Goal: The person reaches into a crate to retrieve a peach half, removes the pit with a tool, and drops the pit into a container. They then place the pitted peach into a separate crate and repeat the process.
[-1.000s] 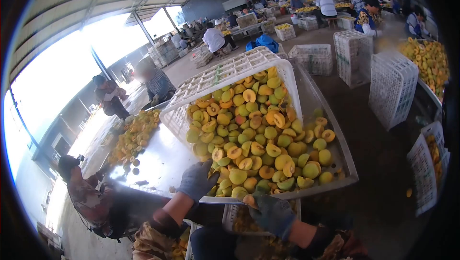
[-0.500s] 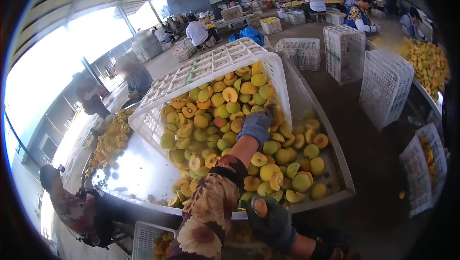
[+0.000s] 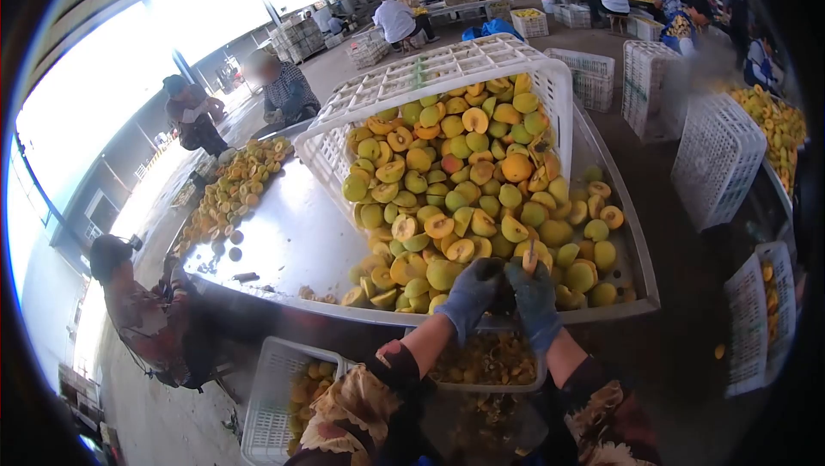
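Note:
A white plastic crate (image 3: 430, 67) lies tipped on its side on the metal table, spilling a heap of yellow-green peaches (image 3: 443, 200), many cut in halves. My left hand (image 3: 468, 296), in a blue-grey glove with dark fingertips, is closed at the near edge of the heap; what its fingers hold is hidden. Beside it my right hand (image 3: 534, 301), gloved too, is closed around a slim tan tool (image 3: 530, 260) that points upward. Both hands are close together above a tub (image 3: 540, 371) of brownish fruit scraps.
The metal table (image 3: 275, 264) has a raised rim. More cut fruit (image 3: 245, 178) is piled at its far left. A white crate (image 3: 258, 406) with fruit stands below left. Stacked crates (image 3: 718, 161) stand at right. A seated person (image 3: 142, 311) works at the left.
My left hand has drawn back from the fruit heap toward me. It now meets my right hand, which has come up to the table's near edge. The view has shifted.

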The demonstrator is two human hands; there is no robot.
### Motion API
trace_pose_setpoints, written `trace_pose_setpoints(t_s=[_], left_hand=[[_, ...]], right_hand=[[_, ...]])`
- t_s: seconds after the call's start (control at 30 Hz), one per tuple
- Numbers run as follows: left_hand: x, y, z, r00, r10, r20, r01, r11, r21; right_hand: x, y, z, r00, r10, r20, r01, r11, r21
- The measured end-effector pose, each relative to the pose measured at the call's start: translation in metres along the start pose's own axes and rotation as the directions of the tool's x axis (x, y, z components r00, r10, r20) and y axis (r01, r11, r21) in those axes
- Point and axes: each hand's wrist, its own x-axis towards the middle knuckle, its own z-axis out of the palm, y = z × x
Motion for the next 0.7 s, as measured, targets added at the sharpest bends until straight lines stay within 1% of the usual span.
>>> trace_pose_setpoints(t_s=[0.03,0.07,0.17,0.2,0.23,0.27,0.3,0.33,0.37,0.4,0.5,0.53,0.57,0.6,0.63,0.67,0.7], left_hand=[[-0.001,-0.005,0.001,1.000,-0.018,-0.022,0.014,0.986,-0.164],[0.001,-0.006,0.002,0.999,-0.037,-0.038,0.024,0.948,-0.318],[-0.002,-0.007,-0.008,0.999,0.021,-0.050,-0.042,0.888,-0.458],[0.003,-0.012,-0.013,1.000,-0.001,-0.028,-0.014,0.849,-0.529],[0.005,-0.018,-0.020,0.946,0.306,-0.107,-0.319,0.939,-0.129],[0.005,-0.022,-0.030,0.807,0.589,-0.049,-0.551,0.780,0.298],[0.005,-0.027,-0.035,0.620,0.773,0.132,-0.649,0.411,0.641],[0.003,-0.023,-0.032,0.780,0.625,-0.025,-0.618,0.777,0.123],[-0.003,-0.016,-0.025,0.917,0.399,-0.030,-0.367,0.809,-0.459],[-0.007,-0.009,-0.018,0.975,0.189,0.118,0.008,0.499,-0.867],[-0.009,0.003,-0.002,0.942,0.302,0.146,-0.066,0.592,-0.803],[-0.009,0.010,-0.001,0.961,0.235,0.147,-0.046,0.658,-0.751],[-0.012,0.017,0.000,0.912,0.405,0.071,-0.339,0.839,-0.425],[-0.019,0.025,0.001,0.816,0.573,0.073,-0.574,0.819,-0.012],[-0.024,0.031,0.002,0.695,0.702,0.155,-0.695,0.602,0.393],[-0.024,0.034,0.002,0.674,0.719,0.167,-0.696,0.543,0.469],[-0.027,0.035,0.004,0.726,0.673,0.137,-0.664,0.637,0.392]], right_hand=[[0.004,0.000,0.004,1.000,0.021,-0.007,-0.020,0.998,0.056],[0.004,0.000,0.005,1.000,0.004,-0.019,-0.002,0.995,0.102],[-0.005,-0.017,0.001,0.989,0.137,0.055,-0.137,0.990,0.010],[-0.009,-0.021,0.002,0.984,0.166,0.062,-0.168,0.985,0.036],[-0.013,-0.025,0.003,0.978,0.194,0.072,-0.198,0.978,0.061],[-0.015,-0.026,0.003,0.972,0.221,0.084,-0.228,0.970,0.086],[-0.016,-0.025,0.000,0.960,0.254,0.121,-0.272,0.948,0.163],[-0.016,-0.022,-0.005,0.946,0.281,0.162,-0.314,0.919,0.239],[-0.017,-0.023,-0.008,0.931,0.302,0.205,-0.355,0.881,0.313],[-0.023,-0.026,-0.006,0.913,0.344,0.219,-0.399,0.864,0.308],[-0.036,-0.039,0.004,0.950,0.230,0.212,-0.275,0.937,0.214],[-0.034,-0.036,0.004,0.950,0.241,0.200,-0.285,0.929,0.236],[-0.035,-0.038,0.003,0.949,0.232,0.215,-0.279,0.934,0.222],[-0.038,-0.041,0.004,0.947,0.226,0.229,-0.274,0.939,0.208],[-0.040,-0.043,0.004,0.944,0.221,0.244,-0.271,0.942,0.195],[-0.039,-0.038,0.002,0.939,0.175,0.297,-0.238,0.953,0.189],[-0.040,-0.037,0.002,0.934,0.192,0.300,-0.263,0.941,0.215]])
